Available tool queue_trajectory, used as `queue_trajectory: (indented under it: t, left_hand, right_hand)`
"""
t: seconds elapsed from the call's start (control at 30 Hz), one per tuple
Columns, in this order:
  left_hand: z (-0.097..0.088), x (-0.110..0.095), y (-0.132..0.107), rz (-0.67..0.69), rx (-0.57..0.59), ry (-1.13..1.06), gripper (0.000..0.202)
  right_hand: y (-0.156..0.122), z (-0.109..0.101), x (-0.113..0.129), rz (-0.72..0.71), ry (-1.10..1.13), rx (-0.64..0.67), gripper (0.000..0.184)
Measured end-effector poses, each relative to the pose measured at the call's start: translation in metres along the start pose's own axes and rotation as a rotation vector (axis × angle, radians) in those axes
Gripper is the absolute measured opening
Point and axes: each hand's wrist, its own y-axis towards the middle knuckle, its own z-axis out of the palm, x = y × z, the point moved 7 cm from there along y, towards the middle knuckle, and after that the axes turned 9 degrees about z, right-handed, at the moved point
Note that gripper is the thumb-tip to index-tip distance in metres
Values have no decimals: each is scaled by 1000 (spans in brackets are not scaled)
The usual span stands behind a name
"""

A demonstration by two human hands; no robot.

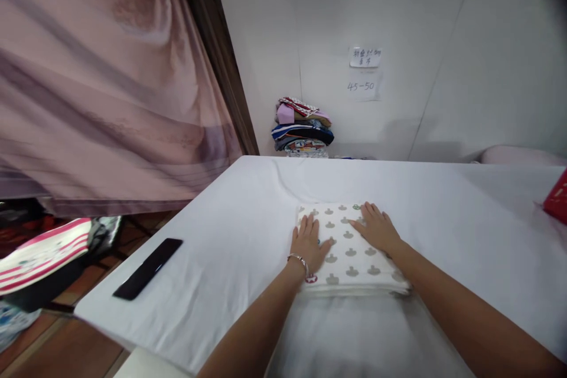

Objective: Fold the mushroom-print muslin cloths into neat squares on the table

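Note:
A white cloth (352,251) with grey printed shapes lies folded into a flat, layered rectangle on the white-covered table (221,236). My left hand (308,245), with a bracelet at the wrist, rests flat on its left side, fingers apart. On the cloth's upper right part lies my right hand (376,227), palm down and fingers spread. Both hands touch the top layer without gripping it. A small red printed mark shows by my left wrist, and a green one near my right fingertips.
A black flat phone-like slab (148,269) lies on the table's left side. Folded clothes (303,127) are stacked beyond the far edge. A red object (557,198) sits at the right edge. Pink curtain (133,82) hangs at left, above a striped cloth (48,251).

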Motion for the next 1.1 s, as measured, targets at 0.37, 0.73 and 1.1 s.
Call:
queue_trajectory:
  t: [0.37,0.73,1.1]
  left_hand:
    - [-14,2,-7,-25,49,-183,65]
    - [-9,4,-57,33,-130,-288,47]
    - [-22,9,-135,52,-352,-545,30]
  right_hand:
    - [-40,-32,21,-86,6,-15,68]
    - [-102,-14,12,-211,70,6,57]
    - [-162,-21,-2,-600,82,-207,43]
